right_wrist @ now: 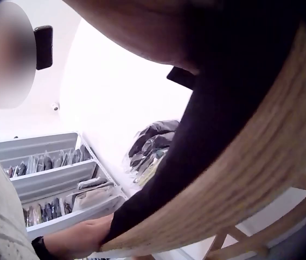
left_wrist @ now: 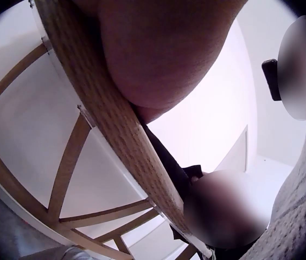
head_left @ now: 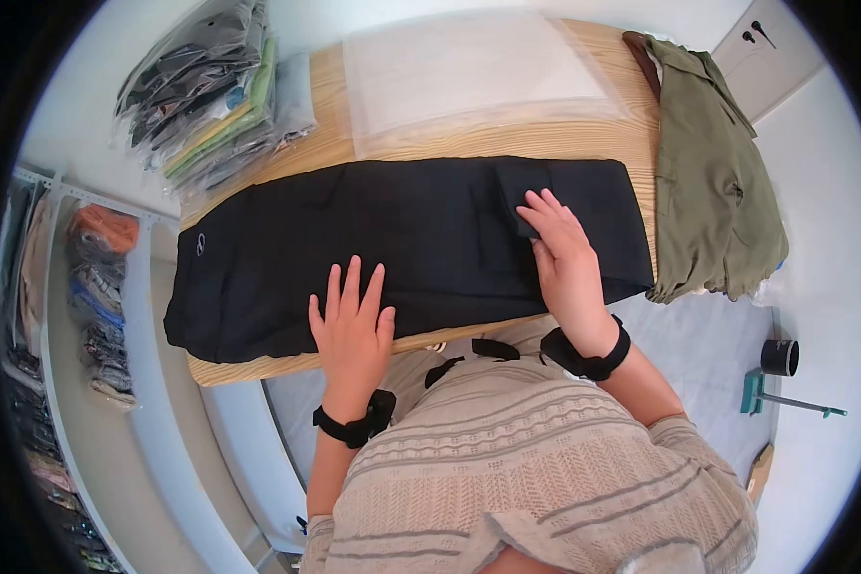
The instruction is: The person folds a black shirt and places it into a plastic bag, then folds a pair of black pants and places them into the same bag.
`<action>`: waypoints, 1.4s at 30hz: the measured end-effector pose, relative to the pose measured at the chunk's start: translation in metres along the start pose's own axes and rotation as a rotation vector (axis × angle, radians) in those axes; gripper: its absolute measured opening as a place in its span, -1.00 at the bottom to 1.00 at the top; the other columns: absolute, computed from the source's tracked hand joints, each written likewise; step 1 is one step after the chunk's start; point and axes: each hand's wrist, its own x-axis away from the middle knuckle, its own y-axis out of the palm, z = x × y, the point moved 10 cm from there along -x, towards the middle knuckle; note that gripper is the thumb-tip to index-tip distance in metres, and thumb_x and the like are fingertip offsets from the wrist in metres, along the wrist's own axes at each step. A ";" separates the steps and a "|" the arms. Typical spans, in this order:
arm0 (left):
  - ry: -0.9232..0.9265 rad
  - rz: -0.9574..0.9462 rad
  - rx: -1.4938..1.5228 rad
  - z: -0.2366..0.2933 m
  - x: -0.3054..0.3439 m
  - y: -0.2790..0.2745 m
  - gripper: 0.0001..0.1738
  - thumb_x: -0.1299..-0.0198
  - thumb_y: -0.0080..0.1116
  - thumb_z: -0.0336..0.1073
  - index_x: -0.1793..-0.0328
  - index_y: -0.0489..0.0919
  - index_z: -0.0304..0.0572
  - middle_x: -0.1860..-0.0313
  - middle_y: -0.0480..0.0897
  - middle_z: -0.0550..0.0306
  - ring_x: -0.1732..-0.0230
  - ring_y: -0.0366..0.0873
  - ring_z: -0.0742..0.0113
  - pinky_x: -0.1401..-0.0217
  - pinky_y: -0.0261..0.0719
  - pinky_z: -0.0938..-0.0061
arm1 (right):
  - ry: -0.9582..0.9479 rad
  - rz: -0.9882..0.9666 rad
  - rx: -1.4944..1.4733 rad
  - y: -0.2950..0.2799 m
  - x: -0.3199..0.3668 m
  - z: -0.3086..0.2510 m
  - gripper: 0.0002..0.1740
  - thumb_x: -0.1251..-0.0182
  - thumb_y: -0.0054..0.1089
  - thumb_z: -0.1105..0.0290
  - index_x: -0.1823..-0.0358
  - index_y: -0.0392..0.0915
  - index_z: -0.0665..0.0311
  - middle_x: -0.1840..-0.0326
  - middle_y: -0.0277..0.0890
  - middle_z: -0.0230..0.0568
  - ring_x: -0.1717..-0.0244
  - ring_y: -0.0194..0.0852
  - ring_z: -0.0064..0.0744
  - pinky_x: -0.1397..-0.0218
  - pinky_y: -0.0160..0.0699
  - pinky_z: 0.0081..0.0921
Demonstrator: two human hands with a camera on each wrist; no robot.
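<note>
A long folded black garment (head_left: 392,210) lies across the wooden table, a small white logo near its left end. My left hand (head_left: 350,320) rests on its near edge, palm down with the fingers spread. Toward the garment's right end, my right hand (head_left: 566,251) holds a small raised flap (head_left: 521,191) of the black cloth between thumb and fingers. That flap (right_wrist: 180,77) stands up past the hand in the right wrist view. The left wrist view shows the underside of my left hand at the table edge (left_wrist: 115,119); its fingers are hidden there.
Clear plastic bags (head_left: 478,72) lie flat at the back of the table. Bagged clothes (head_left: 206,96) are stacked at the back left. An olive green garment (head_left: 708,172) hangs over the right end. Shelves with packed clothes (head_left: 100,297) stand at the left.
</note>
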 end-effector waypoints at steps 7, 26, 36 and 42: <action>-0.002 -0.006 -0.003 0.000 0.000 0.000 -0.47 -0.34 -0.12 -0.13 -0.44 0.36 0.08 -0.54 0.18 0.10 -0.55 0.03 0.03 -0.50 -0.11 -0.12 | -0.194 -0.302 0.199 0.044 0.017 -0.018 -0.55 -0.25 0.14 0.47 -0.20 0.48 0.09 -0.40 0.31 -0.25 -0.48 0.13 -0.18 -0.49 -0.01 -0.01; -0.001 -0.022 -0.038 0.001 0.001 0.001 -0.47 -0.35 -0.15 -0.16 -0.46 0.34 0.08 -0.53 0.19 0.09 -0.55 0.03 0.04 -0.51 -0.10 -0.11 | 0.616 0.243 -0.031 -0.091 0.051 0.144 -0.55 -0.11 0.37 0.36 0.02 0.48 0.46 0.23 0.63 -0.02 0.25 0.61 -0.14 0.13 0.55 -0.35; -0.004 -0.039 0.051 0.030 -0.015 0.004 -0.47 -0.34 -0.09 -0.20 -0.45 0.33 0.02 -0.53 0.17 0.00 -0.54 0.03 -0.05 -0.48 -0.06 -0.15 | 0.541 0.103 -0.159 -0.122 0.003 0.138 -0.70 -0.08 0.32 0.45 0.19 0.59 0.51 0.40 0.64 -0.17 0.38 0.55 -0.52 0.25 0.49 -0.51; 0.066 0.017 0.339 0.068 -0.032 0.009 -0.40 -0.28 -0.11 -0.41 -0.49 0.21 -0.13 -0.52 0.12 -0.21 -0.56 -0.03 -0.13 -0.49 -0.06 -0.16 | 0.382 0.167 0.139 -0.170 -0.038 0.104 -0.68 -0.06 0.31 0.40 0.19 0.57 0.47 0.40 0.61 0.00 0.40 0.58 -0.23 0.25 0.50 -0.40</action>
